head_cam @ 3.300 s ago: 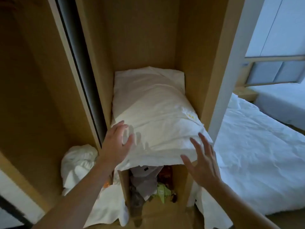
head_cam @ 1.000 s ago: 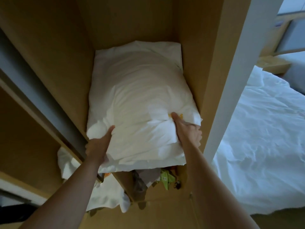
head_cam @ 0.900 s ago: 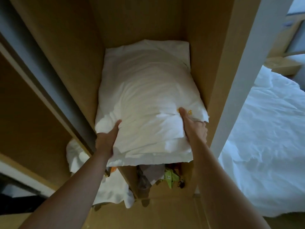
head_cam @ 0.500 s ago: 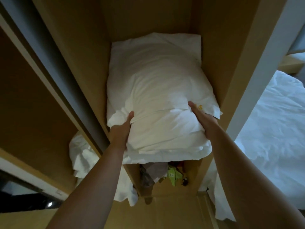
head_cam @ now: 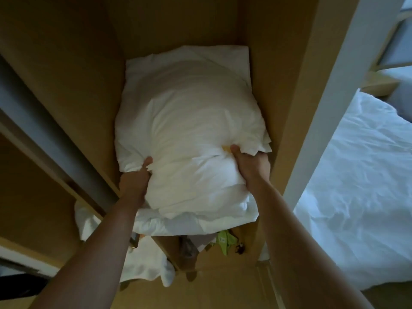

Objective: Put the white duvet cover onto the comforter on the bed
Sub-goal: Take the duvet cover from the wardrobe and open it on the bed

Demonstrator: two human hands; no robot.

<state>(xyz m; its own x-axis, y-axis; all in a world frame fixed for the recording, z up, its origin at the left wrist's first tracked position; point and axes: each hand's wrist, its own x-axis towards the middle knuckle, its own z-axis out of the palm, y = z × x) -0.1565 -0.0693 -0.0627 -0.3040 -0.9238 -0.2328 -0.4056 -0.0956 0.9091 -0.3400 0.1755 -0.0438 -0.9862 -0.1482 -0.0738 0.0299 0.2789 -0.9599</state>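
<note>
Head view, looking down into a tall wooden wardrobe (head_cam: pixel 281 63) with smooth tan walls. A plump white bundle (head_cam: pixel 189 121) of bedding fills one narrow shelf, and it reaches from the back wall to past the near edge. It is soft, rounded like a pillow, and its cotton is finely wrinkled. Whether it is the cover or the comforter cannot be told.

The left hand (head_cam: pixel 133 177) grips the bundle's near left side. Its thumb lies on top and the other fingers curl underneath, out of sight. The right hand (head_cam: pixel 252 166) grips the near right side. Its thumb digs into the cloth beside a small yellow mark (head_cam: pixel 226 148), and its fingers wrap around the edge, also hidden. The fabric puckers into creases between the two hands. Both bare forearms reach up from the near edge.

Under the bundle lies a flatter folded white layer (head_cam: pixel 196 224), which overhangs the shelf front.

Below it, something green (head_cam: pixel 224 241) and other dim clutter sit in a lower compartment. A crumpled white cloth (head_cam: pixel 145 264) hangs at lower left. A grey rail (head_cam: pixel 44 121) runs diagonally at left. To the right, past a white post (head_cam: pixel 334 85), is a bed (head_cam: pixel 356 197) with a rumpled white sheet.
</note>
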